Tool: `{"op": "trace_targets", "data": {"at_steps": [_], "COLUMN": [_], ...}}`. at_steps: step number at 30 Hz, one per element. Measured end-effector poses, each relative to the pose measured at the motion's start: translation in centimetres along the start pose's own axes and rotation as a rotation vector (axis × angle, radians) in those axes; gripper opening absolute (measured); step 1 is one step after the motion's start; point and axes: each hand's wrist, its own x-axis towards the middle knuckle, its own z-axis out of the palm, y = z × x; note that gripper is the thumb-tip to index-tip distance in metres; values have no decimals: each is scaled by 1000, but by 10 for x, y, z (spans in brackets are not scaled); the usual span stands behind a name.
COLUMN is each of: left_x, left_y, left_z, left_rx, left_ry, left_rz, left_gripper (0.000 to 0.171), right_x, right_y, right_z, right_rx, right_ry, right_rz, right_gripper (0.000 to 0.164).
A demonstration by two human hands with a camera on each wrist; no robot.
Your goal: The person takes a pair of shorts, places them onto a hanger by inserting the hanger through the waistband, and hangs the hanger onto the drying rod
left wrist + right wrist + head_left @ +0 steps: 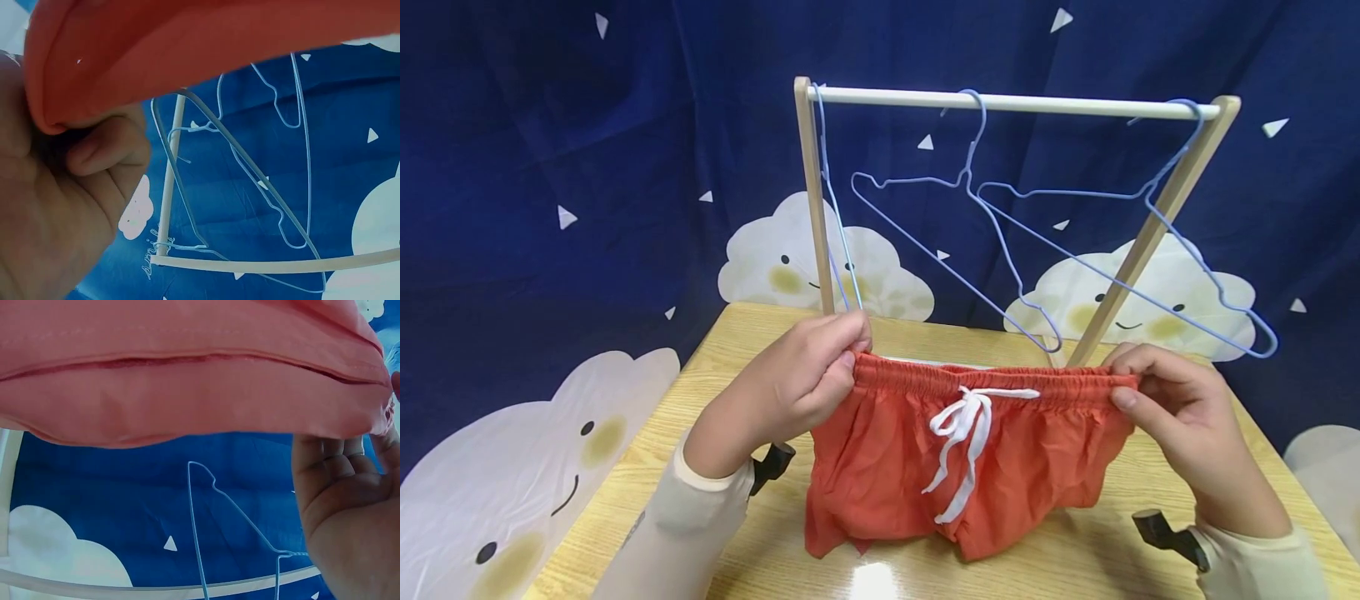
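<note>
Red-orange shorts (895,467) with an elastic waistband and a white drawstring (973,417) tied in a bow hang between the two hands, over the wooden table. The left hand (793,379) grips the waistband at its left end, with the fingers curled round the cloth. At the opposite end, the right hand (1195,417) pinches the waistband between thumb and fingers. In the left wrist view the shorts' cloth (187,50) passes over the curled fingers. A side seam of the shorts (187,394) shows in the right wrist view.
Behind the shorts stands a wooden rack (812,192) with a white rail (1075,104). Three blue wire hangers hang from it: one at the left post, a middle hanger (917,242) and a right hanger (1210,275). A navy curtain (550,108) with clouds surrounds the table (760,350).
</note>
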Motion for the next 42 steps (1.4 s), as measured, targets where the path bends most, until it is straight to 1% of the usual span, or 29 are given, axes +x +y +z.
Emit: {"op": "trace_targets", "data": {"at_steps": [5, 9, 12, 14, 17, 19, 21, 23, 25, 29, 32, 34, 39, 41, 42], "left_x": [1, 2, 1, 1, 2, 2, 2, 2, 1, 0, 0, 0, 1, 1, 1], "left_y": [-3, -3, -2, -1, -1, -1, -1, -1, -2, -1, 0, 0, 2, 3, 4], "left_z": [-1, -1, -2, -2, -2, -3, -4, -5, -6, -7, -5, -4, 0, 2, 2], "left_rx": [-32, -78, -112, -114, -109, -99, -90, -79, -72, -81, -105, -121, -133, -123, -118], "left_ry": [30, 8, -21, -30, -21, -10, 1, 13, 23, 37, 51, 68, 109, 120, 122], "left_rz": [70, 89, 91, 94, 103, 109, 104, 93, 72, 33, 14, 8, -1, -5, -7], "left_gripper": [18, 28, 35, 37, 35, 33, 31, 29, 27, 31, 33, 35, 40, 39, 39], "right_x": [1, -1, -1, -2, -1, -1, -1, -1, -1, -1, 1, 2, 4, 4, 4], "right_y": [1, 4, 6, 7, 8, 8, 8, 8, 9, 10, 10, 9, 3, 1, 1], "right_z": [1, 1, 1, 0, -2, -4, -6, -7, -9, -11, -8, -5, 1, 3, 3], "right_rx": [0, -23, -70, -114, -183, -228, -269, -282, -261, -168, -169, -208, -444, -530, -553], "right_ry": [6, 3, -23, -53, -103, -131, -149, -160, -170, -189, -197, -201, -236, -265, -280], "right_rz": [15, 41, 84, 118, 163, 177, 177, 163, 134, 82, 83, 106, 219, 253, 257], "right_gripper": [23, 26, 29, 31, 31, 29, 29, 31, 35, 38, 41, 42, 40, 40, 40]}}
